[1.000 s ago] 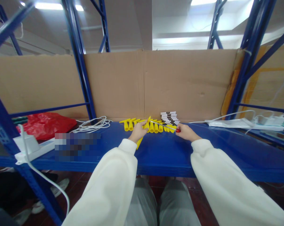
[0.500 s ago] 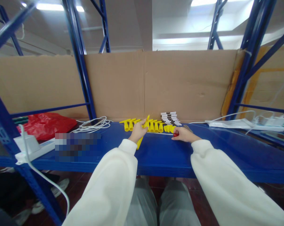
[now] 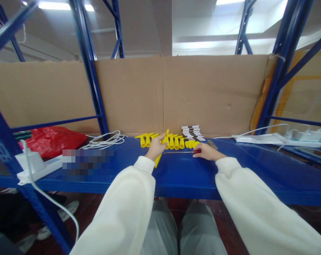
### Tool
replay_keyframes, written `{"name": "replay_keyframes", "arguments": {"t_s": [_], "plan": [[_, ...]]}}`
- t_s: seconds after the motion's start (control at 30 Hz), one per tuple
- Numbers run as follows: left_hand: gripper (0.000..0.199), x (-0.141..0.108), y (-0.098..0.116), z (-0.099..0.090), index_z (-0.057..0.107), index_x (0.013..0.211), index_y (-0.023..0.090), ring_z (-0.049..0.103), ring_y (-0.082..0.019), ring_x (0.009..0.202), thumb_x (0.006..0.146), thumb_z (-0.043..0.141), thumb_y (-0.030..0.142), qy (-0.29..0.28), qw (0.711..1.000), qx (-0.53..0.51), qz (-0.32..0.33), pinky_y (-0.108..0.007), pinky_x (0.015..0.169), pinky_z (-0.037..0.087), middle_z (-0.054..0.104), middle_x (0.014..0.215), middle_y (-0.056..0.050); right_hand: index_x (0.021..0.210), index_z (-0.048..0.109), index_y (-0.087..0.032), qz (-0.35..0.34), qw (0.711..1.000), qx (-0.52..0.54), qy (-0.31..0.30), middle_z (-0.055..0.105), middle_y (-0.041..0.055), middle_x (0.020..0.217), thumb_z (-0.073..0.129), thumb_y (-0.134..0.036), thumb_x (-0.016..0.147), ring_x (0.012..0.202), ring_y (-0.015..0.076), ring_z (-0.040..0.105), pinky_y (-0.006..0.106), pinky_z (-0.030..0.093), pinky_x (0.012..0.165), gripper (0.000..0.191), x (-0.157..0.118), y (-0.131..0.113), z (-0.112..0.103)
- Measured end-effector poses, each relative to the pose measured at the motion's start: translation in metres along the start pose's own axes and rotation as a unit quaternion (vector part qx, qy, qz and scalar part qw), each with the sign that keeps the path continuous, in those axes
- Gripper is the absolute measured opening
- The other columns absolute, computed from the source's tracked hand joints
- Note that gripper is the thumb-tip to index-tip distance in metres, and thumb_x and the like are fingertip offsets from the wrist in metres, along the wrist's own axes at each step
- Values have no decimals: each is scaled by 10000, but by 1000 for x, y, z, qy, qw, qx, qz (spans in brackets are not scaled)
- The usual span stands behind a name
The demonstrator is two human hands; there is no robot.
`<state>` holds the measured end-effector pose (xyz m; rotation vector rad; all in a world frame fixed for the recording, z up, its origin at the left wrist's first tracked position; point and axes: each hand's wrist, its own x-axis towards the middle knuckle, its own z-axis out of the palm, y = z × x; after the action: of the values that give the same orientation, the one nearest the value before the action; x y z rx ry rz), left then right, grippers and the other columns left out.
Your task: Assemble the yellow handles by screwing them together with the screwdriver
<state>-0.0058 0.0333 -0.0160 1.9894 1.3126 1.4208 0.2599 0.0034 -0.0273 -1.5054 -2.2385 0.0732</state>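
A yellow piece (image 3: 157, 161) and a screwdriver (image 3: 197, 151) were held in front of the row of yellow parts (image 3: 176, 143)
The left hand (image 3: 155, 148) had its fingers around the piece, slanted across the row's front; the right hand (image 3: 206, 152) gripped the screwdriver's red handle (image 3: 196, 151) in front, past the row's right end. A careless swing of the shaft (image 3: 178, 152) could have knocked the row askew, or a loose left grip let the piece twist

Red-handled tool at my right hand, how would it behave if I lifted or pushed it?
The tool is probably stiff: its thin shaft looks straight. It may feel handle-heavy, the red handle looking thicker. A push might pivot it, given its slim shape.
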Motion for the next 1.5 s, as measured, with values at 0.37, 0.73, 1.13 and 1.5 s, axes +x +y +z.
{"name": "replay_keyframes", "arguments": {"t_s": [0.37,0.73,1.13,1.5], "plan": [[576,-2,2,0,650,1313,119,675,-271,1141,744,672,33,-13,1000,9,14,-393,1047,489,700,1245,-106,883,754,-178,7,1000,12,-23,762,81,885,714,-236,793,822,226,709,337,550,798,114,2,3,5],[569,-6,13,12,677,1287,221,604,-242,1256,741,685,61,-98,985,19,138,-379,1131,406,668,1301,-35,1019,684,-186,-64,992,-28,105,699,130,1105,615,-287,872,1092,267,638,407,482,972,192,10,-10,11],[499,-14,21,18,680,1275,261,711,-256,1004,797,654,123,-167,968,113,146,-397,959,514,728,1191,-73,930,649,-184,-90,983,64,147,697,98,942,496,-321,927,868,211,642,328,503,810,205,10,-35,15],[512,-10,14,21,638,1339,253,683,-260,1093,833,626,178,-182,959,126,174,-412,987,508,704,1250,-68,814,606,-198,-107,962,179,176,691,63,830,480,-376,910,782,197,621,318,496,728,238,15,-30,20]]}}
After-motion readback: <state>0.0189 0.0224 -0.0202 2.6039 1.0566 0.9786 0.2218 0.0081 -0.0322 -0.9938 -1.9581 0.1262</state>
